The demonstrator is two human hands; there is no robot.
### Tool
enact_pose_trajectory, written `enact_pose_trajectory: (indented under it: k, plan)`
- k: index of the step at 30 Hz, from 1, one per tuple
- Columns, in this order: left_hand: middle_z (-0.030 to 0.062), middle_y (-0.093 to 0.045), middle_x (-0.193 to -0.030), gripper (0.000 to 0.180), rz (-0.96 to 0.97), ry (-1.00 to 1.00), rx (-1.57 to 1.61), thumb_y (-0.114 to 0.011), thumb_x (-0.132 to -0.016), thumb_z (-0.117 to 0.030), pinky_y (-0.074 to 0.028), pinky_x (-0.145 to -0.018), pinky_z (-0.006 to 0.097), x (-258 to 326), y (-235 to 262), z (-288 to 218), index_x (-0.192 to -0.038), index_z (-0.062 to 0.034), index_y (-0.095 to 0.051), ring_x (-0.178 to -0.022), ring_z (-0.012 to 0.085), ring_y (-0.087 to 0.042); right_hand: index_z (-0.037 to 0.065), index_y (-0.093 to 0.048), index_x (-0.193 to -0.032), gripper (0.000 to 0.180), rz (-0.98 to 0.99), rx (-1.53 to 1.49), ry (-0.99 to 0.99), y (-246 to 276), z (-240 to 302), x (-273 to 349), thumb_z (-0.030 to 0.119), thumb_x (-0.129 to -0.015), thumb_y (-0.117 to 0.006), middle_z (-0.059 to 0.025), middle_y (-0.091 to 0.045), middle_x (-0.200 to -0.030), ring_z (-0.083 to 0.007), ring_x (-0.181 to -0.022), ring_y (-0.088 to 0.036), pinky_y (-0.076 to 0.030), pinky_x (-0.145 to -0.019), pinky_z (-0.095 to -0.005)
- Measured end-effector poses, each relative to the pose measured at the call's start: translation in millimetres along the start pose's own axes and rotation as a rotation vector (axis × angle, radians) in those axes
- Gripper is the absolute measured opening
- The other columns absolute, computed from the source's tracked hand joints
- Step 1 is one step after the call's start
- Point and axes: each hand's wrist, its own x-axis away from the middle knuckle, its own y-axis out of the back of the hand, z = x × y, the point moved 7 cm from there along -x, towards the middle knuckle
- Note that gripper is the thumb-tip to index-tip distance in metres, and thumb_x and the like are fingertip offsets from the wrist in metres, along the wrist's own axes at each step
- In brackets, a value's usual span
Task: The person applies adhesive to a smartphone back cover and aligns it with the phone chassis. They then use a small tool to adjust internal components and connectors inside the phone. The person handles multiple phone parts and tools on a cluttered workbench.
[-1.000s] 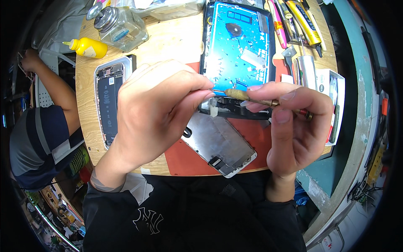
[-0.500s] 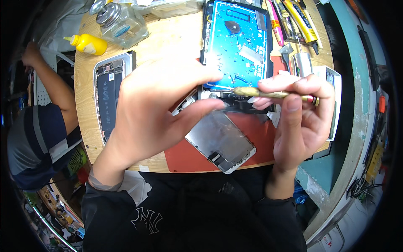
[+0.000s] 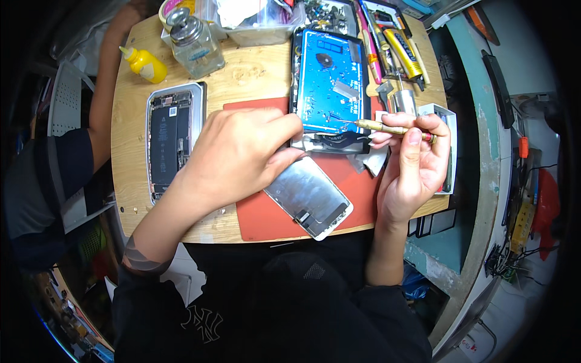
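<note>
One opened phone [image 3: 183, 130], with a flat, matte black battery [image 3: 161, 148], lies left of the left hand [image 3: 245, 157], whose thumb and forefinger are closer together than half a second ago; whether they pinch anything I cannot tell. Just below those fingers lies a silvery-backed, round-cornered screen panel [image 3: 308, 193]; above right, a glossy blue mat [image 3: 315, 100]. The right hand [image 3: 414, 160] grips a slim brass-coloured screwdriver [image 3: 381, 126], tip now farther from the left fingers.
</note>
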Motion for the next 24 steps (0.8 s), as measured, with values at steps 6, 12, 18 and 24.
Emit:
enact_pose_trajectory:
  k: [6, 12, 18, 24]
  plan:
    - [0.0125, -0.068, -0.08, 0.017, -0.185, -0.052, 0.11, -0.081, -0.091, -0.014, -0.056, -0.066, 0.044, -9, 2, -7, -0.096, -0.0057, -0.068, -0.075, 0.0329, -0.071, -0.003, -0.048, -0.135, 0.023, -0.023, 0.01, 0.062, 15, 9, -4, 0.009, -0.115, -0.052, -0.0276, -0.072, -0.115, -0.0245, -0.087, -0.075, -0.062, -0.082, -0.0343]
    - [0.0128, -0.069, -0.085, 0.017, -0.274, -0.111, 0.034, -0.082, -0.09, -0.012, -0.056, -0.07, 0.044, -18, 2, -9, -0.096, -0.005, -0.068, -0.075, 0.0339, -0.069, -0.003, -0.046, -0.134, 0.023, -0.13, 0.033, 0.101, 31, 25, -6, 0.006, -0.114, -0.051, -0.0283, -0.072, -0.114, -0.025, -0.084, -0.074, -0.062, -0.082, -0.0349]
    - [0.0145, -0.077, -0.092, 0.021, -0.312, -0.132, -0.141, -0.082, -0.092, -0.011, -0.061, -0.076, 0.04, -41, 8, 4, -0.112, -0.0051, -0.078, -0.083, 0.0322, -0.077, -0.005, -0.045, -0.138, 0.028, -0.029, 0.116, 0.251, 14, 56, -9, 0.008, -0.114, -0.05, -0.0273, -0.072, -0.112, -0.0242, -0.087, -0.072, -0.062, -0.08, -0.0352]
    - [0.0184, -0.079, -0.094, 0.02, -0.13, 0.245, 0.245, -0.073, -0.094, -0.006, -0.061, -0.081, 0.04, -4, 29, 53, -0.113, -0.0024, -0.079, -0.087, 0.0326, -0.078, -0.008, -0.046, -0.144, 0.035, 0.327, 0.328, 0.295, -65, 36, -5, 0.006, -0.113, -0.052, -0.0225, -0.073, -0.105, -0.0202, -0.086, -0.072, -0.064, -0.074, -0.0313]
